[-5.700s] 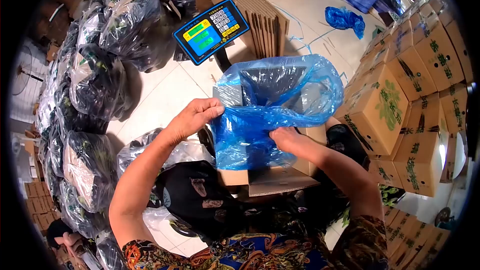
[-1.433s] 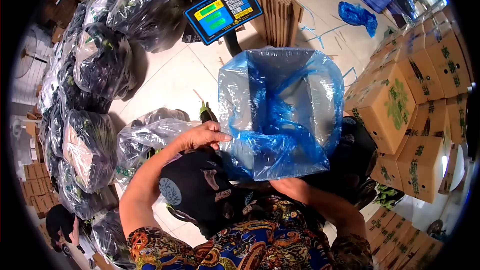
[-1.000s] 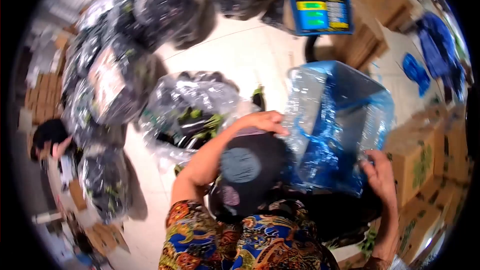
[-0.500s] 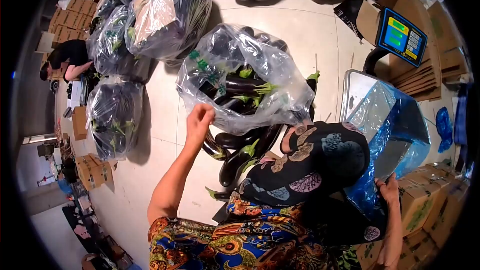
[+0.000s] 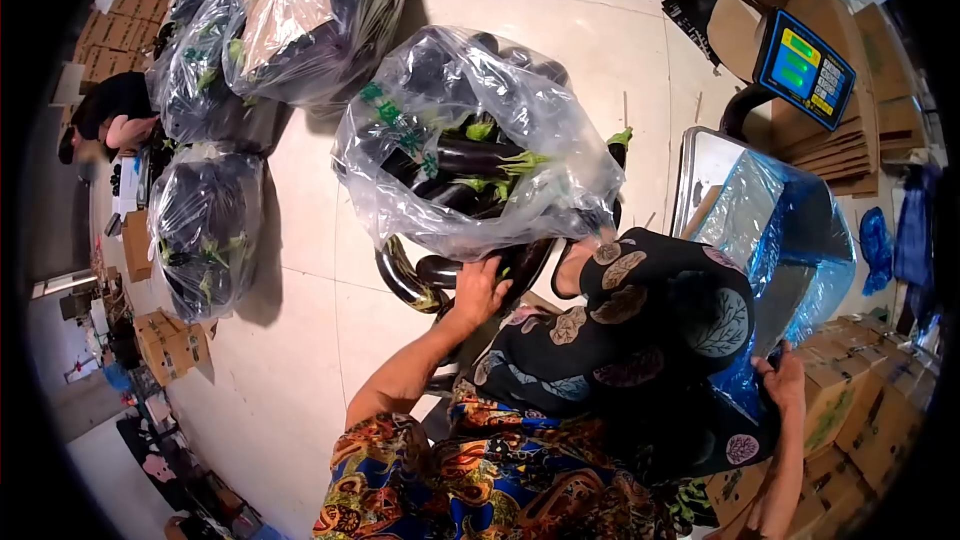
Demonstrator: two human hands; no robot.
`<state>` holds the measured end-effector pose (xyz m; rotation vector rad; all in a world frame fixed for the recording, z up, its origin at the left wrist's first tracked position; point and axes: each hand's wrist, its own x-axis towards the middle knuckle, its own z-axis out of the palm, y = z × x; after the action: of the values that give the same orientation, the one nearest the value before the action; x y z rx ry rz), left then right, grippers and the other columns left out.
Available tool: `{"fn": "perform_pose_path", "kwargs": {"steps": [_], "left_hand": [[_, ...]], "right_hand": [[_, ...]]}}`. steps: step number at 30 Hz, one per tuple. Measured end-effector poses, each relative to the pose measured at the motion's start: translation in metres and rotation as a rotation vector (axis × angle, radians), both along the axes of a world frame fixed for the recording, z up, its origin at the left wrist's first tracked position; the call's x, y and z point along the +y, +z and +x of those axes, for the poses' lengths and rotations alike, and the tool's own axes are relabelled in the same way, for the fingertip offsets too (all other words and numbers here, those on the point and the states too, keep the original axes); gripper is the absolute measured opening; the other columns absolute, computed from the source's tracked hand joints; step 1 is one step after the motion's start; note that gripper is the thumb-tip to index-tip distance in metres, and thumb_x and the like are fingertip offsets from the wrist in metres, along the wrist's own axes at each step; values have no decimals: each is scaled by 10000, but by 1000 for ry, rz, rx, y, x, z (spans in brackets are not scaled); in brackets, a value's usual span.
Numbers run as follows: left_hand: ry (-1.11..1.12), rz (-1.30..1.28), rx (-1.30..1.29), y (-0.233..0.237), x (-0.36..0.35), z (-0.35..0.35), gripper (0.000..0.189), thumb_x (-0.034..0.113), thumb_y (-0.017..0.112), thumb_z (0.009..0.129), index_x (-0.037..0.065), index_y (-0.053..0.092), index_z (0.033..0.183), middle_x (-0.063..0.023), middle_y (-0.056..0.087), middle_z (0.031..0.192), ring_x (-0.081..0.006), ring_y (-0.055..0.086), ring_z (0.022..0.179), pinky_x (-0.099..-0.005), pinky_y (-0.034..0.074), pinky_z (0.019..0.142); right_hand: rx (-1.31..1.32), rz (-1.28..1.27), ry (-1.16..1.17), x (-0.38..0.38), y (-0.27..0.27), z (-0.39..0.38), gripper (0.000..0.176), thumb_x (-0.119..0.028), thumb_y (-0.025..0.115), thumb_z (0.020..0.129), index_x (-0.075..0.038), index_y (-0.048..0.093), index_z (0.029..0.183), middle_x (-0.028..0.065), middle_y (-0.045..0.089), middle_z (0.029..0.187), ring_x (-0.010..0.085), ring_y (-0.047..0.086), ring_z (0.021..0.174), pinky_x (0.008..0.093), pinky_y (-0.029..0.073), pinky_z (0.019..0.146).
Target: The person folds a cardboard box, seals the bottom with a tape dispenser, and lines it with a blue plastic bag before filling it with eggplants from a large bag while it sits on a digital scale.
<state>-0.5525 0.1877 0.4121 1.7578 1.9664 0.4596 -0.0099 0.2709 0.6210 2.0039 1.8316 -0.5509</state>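
My left hand (image 5: 481,290) is down among the loose eggplants (image 5: 405,275) on the floor, its thumb and fingers round a dark eggplant just below the clear bag's near edge. That clear plastic bag (image 5: 590,165) lies open in front of me, with several glossy purple eggplants (image 5: 480,156) and their green stems inside. At the right, my right hand (image 5: 783,378) is closed on the near edge of a blue plastic bag (image 5: 750,220), which is spread open over the scale platform (image 5: 690,175). My patterned trouser leg hides part of the loose eggplants.
The scale display (image 5: 805,70) stands behind the platform, beside flattened cardboard (image 5: 835,145). Filled eggplant bags (image 5: 210,235) line the left and back. Cartons (image 5: 850,390) are stacked at my right. Another person (image 5: 115,115) bends over at the far left.
My left hand has moved from the clear bag's left edge down and right to the loose eggplants. My right hand stays at the blue bag. The view has shifted slightly.
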Motion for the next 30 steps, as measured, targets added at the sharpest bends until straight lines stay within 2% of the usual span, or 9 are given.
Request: {"fn": "perform_pose_path", "kwargs": {"steps": [3,7,13,17,18,22,23,26,30], "left_hand": [[122,-82,-99,10,-31,-7,616,204,758,711,43,493,1243,-178,523,1173,-386,477,1098,-467,405,899],[76,-196,41,9,-65,-21,666,176,775,671,55,474,1253,-183,472,1163,-382,479,1057,-465,410,889],[73,-299,138,11,-60,-20,716,190,800,629,67,452,1244,-183,451,1109,-395,500,1004,-470,448,808],[65,12,-164,67,-31,-44,789,182,804,587,39,437,1271,-196,472,1098,-407,494,1040,-430,462,879],[35,78,-153,86,-16,-53,749,185,799,612,42,458,1263,-165,528,1122,-345,539,1050,-393,472,893],[346,-79,-819,183,50,-67,700,183,800,633,21,492,1240,-99,602,1125,-223,589,1020,-349,486,907],[351,-55,-819,186,61,-78,730,195,804,626,6,481,1252,-111,601,1120,-229,596,1015,-359,496,891],[348,85,-1196,190,95,-89,664,299,773,666,-1,526,1205,-95,628,1088,-222,618,1001,-372,495,917],[213,99,-1347,219,140,-71,646,359,732,709,1,533,1207,-133,618,1165,-245,621,1019,-403,491,935]], "right_hand": [[148,-6,-38,12,33,-14,470,-233,670,847,86,566,1176,236,674,803,378,648,759,397,514,711],[256,56,-266,21,48,-15,430,-181,640,874,58,555,1221,221,678,945,282,657,868,372,504,766],[297,20,-170,30,54,-38,422,-173,624,885,29,552,1249,198,666,915,257,626,799,361,489,728],[481,116,-309,20,60,-33,384,-153,620,901,49,566,1223,119,641,966,175,572,827,328,470,740],[566,161,-373,16,49,-16,398,-185,617,912,67,566,1216,101,640,1030,162,579,880,320,471,762],[563,217,-457,27,56,-29,448,-244,621,911,65,564,1230,119,651,1022,175,596,917,321,485,794],[563,222,-479,31,64,-41,453,-252,620,909,61,566,1233,122,653,1017,177,599,918,321,487,802],[626,220,-402,36,89,-72,436,-241,617,904,49,578,1228,137,665,1015,184,615,925,320,494,824],[742,282,-361,35,111,-106,321,-130,613,884,38,619,1157,148,688,1009,181,639,900,302,506,819]]}}
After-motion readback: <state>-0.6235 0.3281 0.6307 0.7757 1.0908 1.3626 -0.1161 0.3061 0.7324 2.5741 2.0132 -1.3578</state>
